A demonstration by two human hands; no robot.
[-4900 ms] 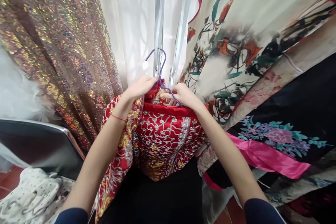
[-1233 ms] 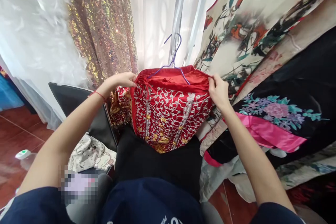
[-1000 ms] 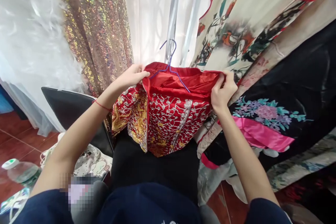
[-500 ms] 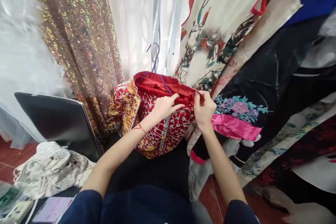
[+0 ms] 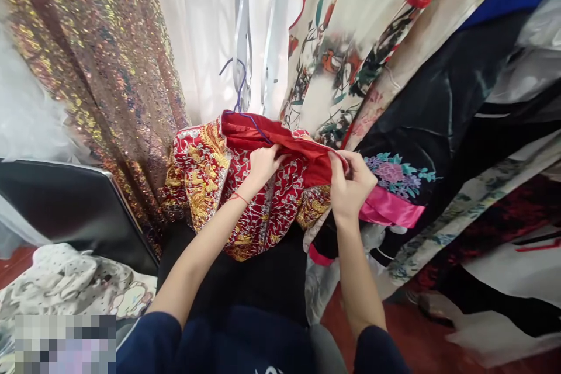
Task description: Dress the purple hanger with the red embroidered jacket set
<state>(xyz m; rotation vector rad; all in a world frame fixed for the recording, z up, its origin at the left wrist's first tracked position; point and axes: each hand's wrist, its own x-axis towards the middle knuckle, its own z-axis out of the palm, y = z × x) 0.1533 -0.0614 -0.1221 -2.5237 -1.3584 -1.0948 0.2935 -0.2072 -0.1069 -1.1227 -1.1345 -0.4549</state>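
A red jacket (image 5: 245,181) with gold and silver embroidery lies across my lap, its red lining showing along the upper edge. Inside its opening sits a purple wire hanger (image 5: 240,90), the hook sticking up above the cloth. My left hand (image 5: 264,165) is closed at the middle of the opening; the fingertips are tucked into the red fabric. With thumb and fingers, my right hand (image 5: 350,181) pinches the jacket's right edge and holds it out. A gold-embroidered part of the jacket hangs beside my right wrist.
A gold sequined dress (image 5: 100,70) hangs at left. Below it stands a black chair back (image 5: 70,210) near a crumpled dotted white cloth (image 5: 61,280). On the right hang a floral cream dress (image 5: 337,41) and a black garment (image 5: 407,105) with pink trim. White curtains (image 5: 197,23) are behind.
My right hand has moved slightly right, drawing the jacket's edge out and exposing more lining. My left hand has shifted slightly left and its fingers have closed into the cloth. The view has shifted.
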